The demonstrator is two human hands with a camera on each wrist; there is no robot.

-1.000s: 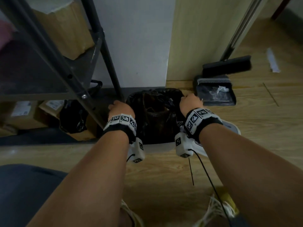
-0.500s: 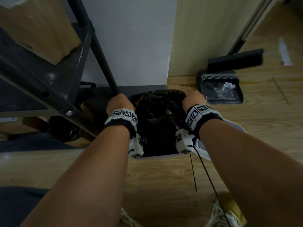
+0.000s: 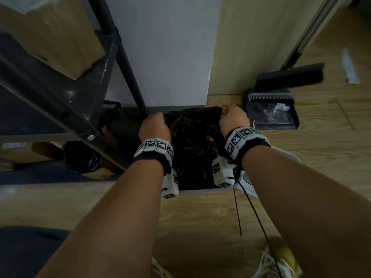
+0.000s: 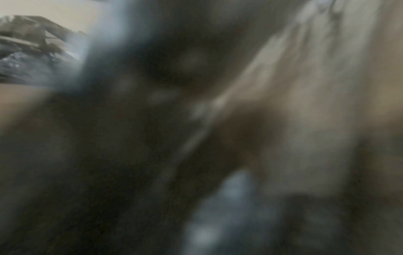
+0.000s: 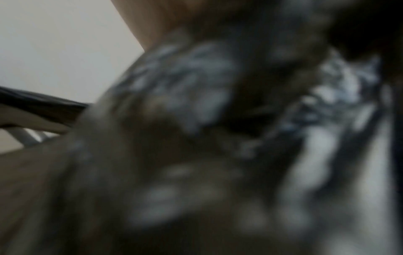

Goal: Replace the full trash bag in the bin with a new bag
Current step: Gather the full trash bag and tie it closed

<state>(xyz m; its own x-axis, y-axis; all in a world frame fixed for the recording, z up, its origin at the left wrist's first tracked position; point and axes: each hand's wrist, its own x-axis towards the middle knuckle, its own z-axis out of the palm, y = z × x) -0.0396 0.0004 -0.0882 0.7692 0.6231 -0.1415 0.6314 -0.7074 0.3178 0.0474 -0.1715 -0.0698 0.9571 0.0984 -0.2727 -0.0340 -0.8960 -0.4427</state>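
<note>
Seen from the head camera, the left hand [image 3: 154, 127] and right hand [image 3: 233, 119] each clutch a gathered side of the black trash bag [image 3: 192, 137], fingers curled tight around the plastic. The bag's dark body hangs between and below the two grips, sitting in a white bin [image 3: 200, 190] on the wooden floor [image 3: 200, 227]. Just beyond the right grip lie a dustpan [image 3: 271, 111] and a broom [image 3: 291, 75]. A dark metal shelf post [image 3: 124, 63] stands just beyond the left grip. Both wrist views are blurred.
</note>
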